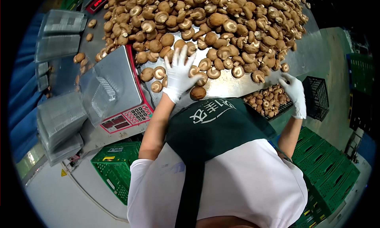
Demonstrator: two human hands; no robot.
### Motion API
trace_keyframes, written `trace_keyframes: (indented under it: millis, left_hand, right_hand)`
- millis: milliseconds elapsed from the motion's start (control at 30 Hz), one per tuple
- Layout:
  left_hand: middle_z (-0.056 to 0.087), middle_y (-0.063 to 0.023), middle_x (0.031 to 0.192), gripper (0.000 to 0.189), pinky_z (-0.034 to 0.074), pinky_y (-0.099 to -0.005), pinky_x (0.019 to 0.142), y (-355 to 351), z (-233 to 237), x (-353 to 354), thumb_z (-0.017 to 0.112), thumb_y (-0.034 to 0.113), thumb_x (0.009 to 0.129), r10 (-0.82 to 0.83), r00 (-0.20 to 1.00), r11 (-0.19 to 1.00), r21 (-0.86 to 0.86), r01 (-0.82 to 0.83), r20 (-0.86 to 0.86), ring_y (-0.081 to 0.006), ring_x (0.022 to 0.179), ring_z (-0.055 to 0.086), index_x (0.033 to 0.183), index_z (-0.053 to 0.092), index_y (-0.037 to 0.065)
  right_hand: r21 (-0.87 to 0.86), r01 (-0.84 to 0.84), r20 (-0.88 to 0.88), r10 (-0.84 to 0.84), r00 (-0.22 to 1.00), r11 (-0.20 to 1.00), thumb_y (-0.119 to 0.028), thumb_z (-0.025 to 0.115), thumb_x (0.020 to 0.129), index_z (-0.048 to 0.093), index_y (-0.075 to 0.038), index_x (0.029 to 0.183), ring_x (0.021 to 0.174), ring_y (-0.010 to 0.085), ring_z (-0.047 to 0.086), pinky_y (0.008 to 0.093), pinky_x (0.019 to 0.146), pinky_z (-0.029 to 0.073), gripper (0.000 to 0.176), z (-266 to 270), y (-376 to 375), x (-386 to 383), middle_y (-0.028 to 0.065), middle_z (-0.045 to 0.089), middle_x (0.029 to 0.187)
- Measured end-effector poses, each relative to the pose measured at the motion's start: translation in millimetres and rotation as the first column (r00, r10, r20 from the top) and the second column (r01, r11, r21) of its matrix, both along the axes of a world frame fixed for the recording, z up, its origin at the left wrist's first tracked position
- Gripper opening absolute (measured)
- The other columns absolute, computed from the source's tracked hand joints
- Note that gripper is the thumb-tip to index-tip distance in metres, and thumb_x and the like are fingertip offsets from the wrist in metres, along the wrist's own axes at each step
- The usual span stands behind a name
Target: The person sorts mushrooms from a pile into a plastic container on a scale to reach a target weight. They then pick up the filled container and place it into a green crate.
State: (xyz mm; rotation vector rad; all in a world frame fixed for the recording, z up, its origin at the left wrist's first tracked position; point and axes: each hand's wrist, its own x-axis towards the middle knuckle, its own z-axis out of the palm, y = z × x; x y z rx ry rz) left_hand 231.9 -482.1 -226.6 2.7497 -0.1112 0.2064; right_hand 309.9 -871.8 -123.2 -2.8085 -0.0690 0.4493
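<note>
your left hand (181, 74), fingers apart, touches loose mushrooms (193, 71); your right hand (294, 92), closure can't be told, near the black crate (285, 107), likely set low for easy reach.

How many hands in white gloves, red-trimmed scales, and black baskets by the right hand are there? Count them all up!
White-gloved hands, left hand and right hand: 2
Red-trimmed grey digital scales, one with a keypad, one partly in view: 2
Black plastic baskets, one holding brown mushrooms, its wall partly visible, one beside it: 2
Total: 6
</note>
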Motion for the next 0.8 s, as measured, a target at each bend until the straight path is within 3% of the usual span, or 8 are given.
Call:
trace_keyframes:
  millis: [100,167,300,333,400,600,700,800]
  left_hand:
    - [0.038,-0.0084,0.145,0.048,0.012,-0.0657,0.106,27,-25,11,0.065,0.044,0.078,0.099,0.993,0.967,0.231,-0.111,0.061,-0.0337,0.135,0.032,0.123,0.058,0.03]
    - [0.041,-0.0078,0.143,0.045,0.014,-0.0654,0.106,33,-21,8,0.063,0.04,0.08,0.202,0.978,0.963,0.171,-0.209,0.061,-0.0337,0.134,0.032,0.123,0.058,0.025]
    - [0.04,-0.0103,0.143,0.055,0.019,-0.0591,0.108,31,-20,-12,0.066,0.034,0.077,0.242,0.969,0.97,-0.037,-0.24,0.052,-0.0373,0.134,0.03,0.128,0.054,0.017]
    - [0.039,-0.0105,0.144,0.058,0.019,-0.0566,0.108,31,-20,-19,0.067,0.033,0.077,0.219,0.972,0.962,-0.189,-0.199,0.088,-0.0382,0.134,0.029,0.13,0.051,0.016]
    - [0.038,-0.0117,0.144,0.065,0.021,-0.0542,0.109,28,-15,-34,0.069,0.028,0.075,0.118,0.991,0.985,-0.137,-0.109,0.063,-0.0405,0.134,0.028,0.135,0.046,0.014]
    - [0.043,-0.0146,0.14,0.067,0.024,-0.0493,0.109,20,-12,-67,0.066,0.023,0.077,0.204,0.979,0.966,-0.169,-0.197,0.025,-0.0372,0.129,0.036,0.137,0.042,0.007]
    - [0.046,-0.0166,0.135,0.067,0.027,-0.0465,0.107,17,-13,-79,0.068,0.019,0.076,0.263,0.964,0.947,-0.2,-0.25,0.042,-0.0355,0.126,0.041,0.136,0.043,0.005]
    - [0.049,-0.0171,0.132,0.067,0.031,-0.0436,0.105,15,-16,-82,0.07,0.013,0.074,0.301,0.951,0.936,-0.213,-0.279,0.075,-0.0351,0.125,0.043,0.134,0.044,0.001]
  right_hand:
    - [0.156,-0.164,0.034,0.16,0.987,0.974,-0.028,0.064,0.083,0.065,-0.007,0.111,0.09,0.0286,0.067,0.0344,0.081,0.051,0.035,-9,57,-2,0.0164,0.067,0.103]
    - [0.259,-0.259,0.056,0.253,0.966,0.93,-0.028,0.066,0.082,0.066,-0.009,0.112,0.097,0.0286,0.065,0.0342,0.088,0.05,0.035,-12,101,-6,0.0138,0.066,0.11]
    - [0.095,-0.414,0.197,0.391,0.899,0.905,-0.031,0.066,0.079,0.054,-0.014,0.125,0.114,0.0313,0.052,0.0404,0.09,0.049,0.05,-65,171,-10,0.0084,0.05,0.132]
    - [0.007,-0.457,0.124,0.453,0.883,0.889,-0.03,0.067,0.077,0.051,-0.012,0.127,0.108,0.0366,0.051,0.0434,0.087,0.049,0.056,-68,189,-12,0.0154,0.048,0.128]
    - [-0.096,-0.527,0.335,0.526,0.781,0.844,-0.026,0.069,0.074,0.049,-0.008,0.128,0.104,0.0381,0.05,0.0442,0.085,0.049,0.059,-101,206,-29,0.0196,0.048,0.121]
    - [0.343,-0.657,0.179,0.64,0.747,0.671,-0.021,0.069,0.078,0.051,-0.011,0.131,0.108,0.0323,0.054,0.0371,0.085,0.05,0.057,-92,203,-34,0.0201,0.055,0.121]
    - [0.448,-0.532,-0.003,0.597,0.802,0.718,-0.023,0.068,0.081,0.054,-0.012,0.129,0.098,0.0311,0.06,0.0358,0.082,0.05,0.051,-77,189,-33,0.0172,0.061,0.109]
    - [0.39,-0.479,0.116,0.474,0.873,0.786,-0.025,0.067,0.082,0.056,-0.014,0.127,0.089,0.0321,0.062,0.0356,0.08,0.05,0.047,-89,177,-27,0.0158,0.062,0.102]
